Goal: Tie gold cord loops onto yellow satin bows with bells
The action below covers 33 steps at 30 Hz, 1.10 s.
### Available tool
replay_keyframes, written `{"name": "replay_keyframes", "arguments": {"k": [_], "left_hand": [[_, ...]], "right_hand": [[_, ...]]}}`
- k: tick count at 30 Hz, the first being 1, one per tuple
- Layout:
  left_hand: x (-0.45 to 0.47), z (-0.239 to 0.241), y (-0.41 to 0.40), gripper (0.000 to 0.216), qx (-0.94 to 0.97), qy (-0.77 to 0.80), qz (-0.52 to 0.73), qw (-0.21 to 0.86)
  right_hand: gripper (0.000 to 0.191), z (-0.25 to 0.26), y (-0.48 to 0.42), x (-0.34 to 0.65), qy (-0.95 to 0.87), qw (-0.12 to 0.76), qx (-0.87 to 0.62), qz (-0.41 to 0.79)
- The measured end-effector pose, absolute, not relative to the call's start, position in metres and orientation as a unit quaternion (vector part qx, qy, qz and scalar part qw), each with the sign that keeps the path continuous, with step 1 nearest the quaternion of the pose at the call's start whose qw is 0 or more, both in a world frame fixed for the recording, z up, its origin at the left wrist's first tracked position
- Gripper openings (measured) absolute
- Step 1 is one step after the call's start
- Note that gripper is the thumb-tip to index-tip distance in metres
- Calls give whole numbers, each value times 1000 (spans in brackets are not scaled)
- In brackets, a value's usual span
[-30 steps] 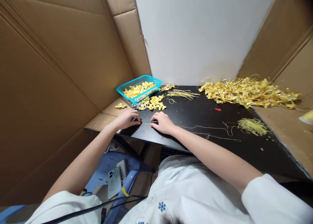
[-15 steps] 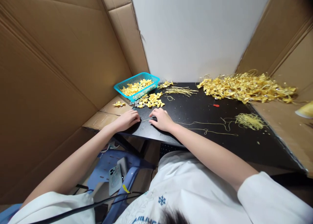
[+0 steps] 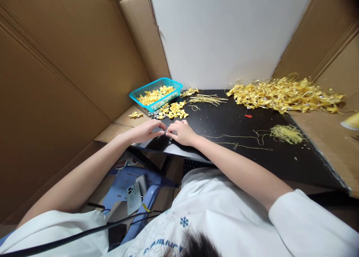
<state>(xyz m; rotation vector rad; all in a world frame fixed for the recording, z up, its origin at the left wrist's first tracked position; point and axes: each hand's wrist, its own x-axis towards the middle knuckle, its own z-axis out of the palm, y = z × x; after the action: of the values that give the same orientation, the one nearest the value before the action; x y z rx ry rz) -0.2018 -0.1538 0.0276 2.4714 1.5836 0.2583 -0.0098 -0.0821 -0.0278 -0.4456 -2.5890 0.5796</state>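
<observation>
My left hand [image 3: 148, 131] is at the table's near edge, thumb and forefinger bent toward each other in a pinch. Almost touching its fingertips, my right hand [image 3: 182, 132] is closed in a pinch too. A thin gold cord [image 3: 224, 136] runs along the table to my right hand, and its end among the fingers is too fine to make out. Just beyond my hands lie a heap of yellow ribbon bows [image 3: 175, 110] and small silver beads [image 3: 153, 115].
A turquoise basket [image 3: 152, 107] of yellow bows stands at back left. Gold ties [image 3: 207, 99] lie behind. At right are a large pile of beaded bows [image 3: 283, 95], a tangle of cord [image 3: 287, 134] and a red scrap [image 3: 248, 116]. Cardboard walls [image 3: 70, 55] flank the black table [image 3: 280, 163].
My hands have come together until their fingertips nearly meet. The left hand moved right and its thumb and forefinger now show; the right moved slightly left. The view shifted a little.
</observation>
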Motion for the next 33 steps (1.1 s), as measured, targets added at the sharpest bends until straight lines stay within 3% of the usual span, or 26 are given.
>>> {"name": "replay_keyframes", "arguments": {"k": [13, 24, 29, 33], "left_hand": [[-176, 46, -154, 28, 767, 525, 80, 360], [-124, 37, -128, 28, 690, 403, 90, 594], [-99, 35, -119, 34, 692, 327, 97, 636], [-84, 33, -116, 31, 696, 308, 90, 642]], "right_hand": [[15, -21, -83, 40, -941, 194, -95, 260], [22, -16, -88, 133, -843, 171, -130, 494], [27, -13, -90, 155, -750, 150, -113, 634], [26, -11, -93, 176, -717, 157, -119, 669]]}}
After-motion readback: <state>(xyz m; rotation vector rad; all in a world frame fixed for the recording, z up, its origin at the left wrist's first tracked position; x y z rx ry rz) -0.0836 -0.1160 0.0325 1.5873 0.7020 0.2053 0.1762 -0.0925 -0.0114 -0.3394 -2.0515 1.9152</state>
